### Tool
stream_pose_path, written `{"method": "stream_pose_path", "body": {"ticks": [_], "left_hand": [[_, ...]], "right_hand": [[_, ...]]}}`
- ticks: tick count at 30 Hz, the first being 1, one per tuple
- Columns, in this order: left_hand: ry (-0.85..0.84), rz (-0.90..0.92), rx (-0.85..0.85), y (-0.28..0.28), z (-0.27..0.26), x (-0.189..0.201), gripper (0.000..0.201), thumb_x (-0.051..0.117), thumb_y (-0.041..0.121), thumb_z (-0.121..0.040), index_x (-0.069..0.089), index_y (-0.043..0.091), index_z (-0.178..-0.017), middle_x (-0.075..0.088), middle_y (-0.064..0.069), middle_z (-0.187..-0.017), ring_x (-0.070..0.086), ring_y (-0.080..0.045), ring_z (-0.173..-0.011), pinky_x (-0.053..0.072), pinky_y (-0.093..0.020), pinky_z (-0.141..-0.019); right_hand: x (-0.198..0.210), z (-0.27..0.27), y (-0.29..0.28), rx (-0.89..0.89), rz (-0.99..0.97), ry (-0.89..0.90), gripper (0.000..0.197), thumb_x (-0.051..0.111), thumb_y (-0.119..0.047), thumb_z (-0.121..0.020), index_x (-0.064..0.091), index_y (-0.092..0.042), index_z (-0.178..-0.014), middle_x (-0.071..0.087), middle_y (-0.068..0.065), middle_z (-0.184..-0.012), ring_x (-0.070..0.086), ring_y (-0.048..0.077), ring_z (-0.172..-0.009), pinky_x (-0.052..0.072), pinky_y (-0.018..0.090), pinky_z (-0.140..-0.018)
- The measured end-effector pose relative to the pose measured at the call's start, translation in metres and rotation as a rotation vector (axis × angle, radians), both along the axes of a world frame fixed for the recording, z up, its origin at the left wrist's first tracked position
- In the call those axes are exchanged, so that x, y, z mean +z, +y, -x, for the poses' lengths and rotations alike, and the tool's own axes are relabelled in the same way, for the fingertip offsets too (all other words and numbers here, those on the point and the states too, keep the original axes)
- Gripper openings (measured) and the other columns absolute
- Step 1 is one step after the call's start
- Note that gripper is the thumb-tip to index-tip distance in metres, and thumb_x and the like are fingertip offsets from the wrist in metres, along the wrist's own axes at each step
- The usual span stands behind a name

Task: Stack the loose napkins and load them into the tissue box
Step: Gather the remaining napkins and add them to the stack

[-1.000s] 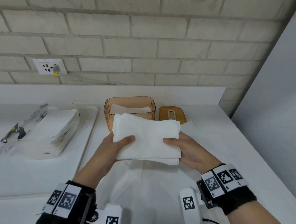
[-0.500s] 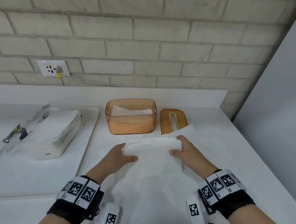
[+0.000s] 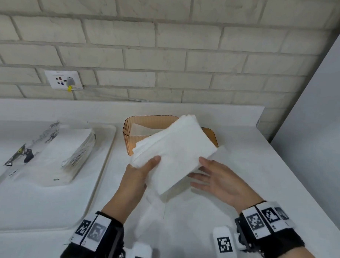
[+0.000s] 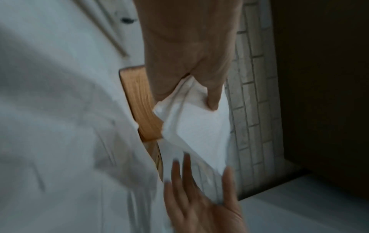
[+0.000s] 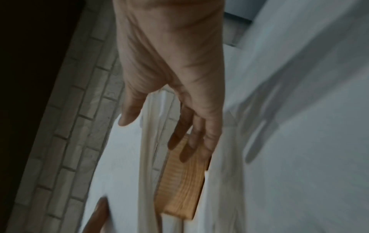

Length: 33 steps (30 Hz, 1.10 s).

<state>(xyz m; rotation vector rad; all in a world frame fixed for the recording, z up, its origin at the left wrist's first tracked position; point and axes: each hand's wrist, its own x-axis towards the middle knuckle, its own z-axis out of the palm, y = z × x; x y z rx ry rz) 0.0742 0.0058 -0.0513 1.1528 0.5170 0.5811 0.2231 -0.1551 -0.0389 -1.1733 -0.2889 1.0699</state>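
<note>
Nearest the camera, loose napkin sheets (image 3: pixel 162 211) lie flat on the white tabletop (image 3: pixel 260 180). Just above them the left hand (image 3: pixel 138 174) grips the napkin stack (image 3: pixel 174 154), thumb on top and fingers curled under one corner. The right hand (image 3: pixel 219 178) has its fingers spread straight, at the stack's near edge. That stack is tilted, its far end over the amber tissue box (image 3: pixel 130 133), which has some napkins inside. Off left, a tray (image 3: pixel 47 201) holds a plastic napkin pack (image 3: pixel 64 150).
</note>
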Motion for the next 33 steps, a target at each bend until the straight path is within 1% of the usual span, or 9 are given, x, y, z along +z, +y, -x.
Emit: {"method": "stream_pose_path", "body": {"ticks": [2,5,11,13,15,18,23,28,33], "left_hand": [[-0.056,0.052,-0.026,-0.013,-0.005,-0.001,0.046,0.072,0.028,-0.077,0.059,0.022,-0.121,0.069,-0.003,-0.118,0.065,-0.024,-0.11,0.048,-0.049,-0.098],[-0.097,0.087,-0.081,-0.028,-0.008,0.002,0.037,0.06,0.036,-0.089,0.057,0.02,-0.123,0.067,-0.004,-0.121,0.063,-0.024,-0.113,0.046,-0.05,-0.099],[-0.079,0.396,-0.152,-0.007,0.005,0.007,0.073,0.045,0.065,-0.075,0.061,0.007,-0.116,0.068,-0.012,-0.114,0.066,-0.029,-0.099,0.052,-0.041,-0.084],[0.017,0.3,-0.24,-0.001,0.004,0.008,0.063,0.051,0.059,-0.075,0.063,0.008,-0.11,0.07,-0.009,-0.103,0.069,-0.025,-0.086,0.055,-0.036,-0.071],[0.091,0.127,-0.292,0.0,-0.001,0.011,0.051,0.063,0.046,-0.082,0.061,0.012,-0.119,0.071,-0.007,-0.111,0.069,-0.023,-0.097,0.058,-0.034,-0.077],[0.088,-0.003,-0.242,-0.001,-0.009,0.015,0.055,0.076,0.029,-0.074,0.059,0.017,-0.124,0.07,-0.003,-0.115,0.067,-0.024,-0.105,0.053,-0.041,-0.09],[0.048,-0.232,-0.173,-0.005,-0.018,0.009,0.036,0.076,0.015,-0.076,0.067,0.018,-0.111,0.074,0.003,-0.104,0.069,-0.014,-0.096,0.057,-0.025,-0.078],[0.089,-0.369,-0.14,-0.014,-0.027,-0.009,0.045,0.076,0.022,-0.064,0.063,0.031,-0.106,0.072,0.014,-0.099,0.065,0.001,-0.094,0.052,-0.015,-0.073],[0.058,-0.442,-0.01,-0.012,-0.028,0.0,0.037,0.076,0.034,-0.067,0.065,0.032,-0.103,0.072,0.011,-0.1,0.067,-0.002,-0.093,0.055,-0.02,-0.08]], "right_hand": [[-0.005,0.008,0.006,-0.003,-0.093,0.109,0.068,0.082,-0.03,-0.068,0.053,-0.011,-0.127,0.064,0.014,-0.119,0.062,0.03,-0.109,0.055,0.043,-0.087],[0.0,0.013,0.017,-0.107,-0.167,0.122,0.046,0.062,-0.015,-0.086,0.051,-0.009,-0.13,0.063,0.013,-0.122,0.062,0.027,-0.107,0.058,0.039,-0.078],[0.008,-0.001,0.013,-0.03,-0.072,-0.031,0.039,0.051,-0.006,-0.093,0.051,-0.011,-0.131,0.065,0.009,-0.121,0.064,0.024,-0.106,0.057,0.034,-0.073],[0.013,-0.002,0.013,0.039,-0.008,-0.157,0.039,0.052,-0.007,-0.093,0.051,-0.013,-0.131,0.065,0.007,-0.122,0.061,0.025,-0.112,0.054,0.04,-0.086],[0.02,-0.001,0.017,0.073,0.045,-0.307,0.038,0.055,-0.008,-0.092,0.053,-0.016,-0.129,0.066,0.003,-0.12,0.061,0.024,-0.113,0.048,0.045,-0.097],[0.027,0.003,0.024,0.058,0.051,-0.472,0.036,0.055,-0.008,-0.092,0.054,-0.02,-0.126,0.066,0.001,-0.12,0.062,0.02,-0.112,0.047,0.043,-0.098],[0.017,0.007,0.029,0.057,0.164,-0.651,0.047,0.058,-0.011,-0.087,0.043,-0.023,-0.13,0.06,-0.004,-0.123,0.057,0.012,-0.115,0.046,0.035,-0.1],[-0.001,0.018,0.033,0.025,0.169,-0.652,0.059,0.05,0.003,-0.089,0.036,-0.025,-0.139,0.055,-0.008,-0.127,0.049,0.005,-0.117,0.043,0.016,-0.09],[0.003,0.01,0.035,-0.018,0.117,-0.666,0.05,0.053,-0.003,-0.087,0.043,-0.021,-0.133,0.059,-0.005,-0.124,0.052,0.008,-0.118,0.044,0.025,-0.098]]}}
